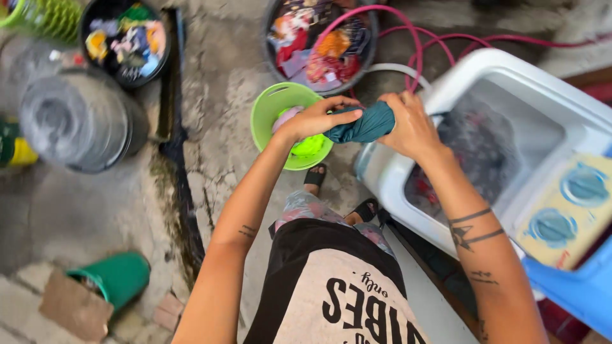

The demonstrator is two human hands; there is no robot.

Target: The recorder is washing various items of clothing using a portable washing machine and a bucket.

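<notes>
Left hand (pixel 315 121) and right hand (pixel 411 124) both closed tight on one teal cloth (pixel 366 125), one at each end, with the cloth rolled into a short twisted rope between them. Held at chest height, above the gap between the green basket (pixel 264 111) and the white washing machine (pixel 484 67).

Step in hand, by judgement: wringing the cloth. Next move calls for firm counter-rotation of the wrists and for keeping the cloth clear of the ground.

Nearest: black and cream shirt (pixel 331 286) with dark printed lettering across the front. Below, black sandals (pixel 314 175) on cracked concrete.

Just beyond the left hand: round lime-green basket, with bright green and pale items inside.

To the right: open machine tub with dark wet laundry (pixel 472 143) inside. On the machine top, pale yellow rectangular control panel (pixel 564 210) with two round blue dials. Small red marking at its lower edge, too small to make out. Blue plastic item (pixel 574 286) at the lower right corner.

To the left: green bucket (pixel 118 277) on its side, with a brown cardboard piece (pixel 73 306) touching it. Grey round drum (pixel 76 121) further out.

Farthest: dark basin (pixel 375 35) of mixed coloured clothes, with a pink hose (pixel 408 38) looped over it. Second black basin (pixel 86 44) of clothes at the top left.
</notes>
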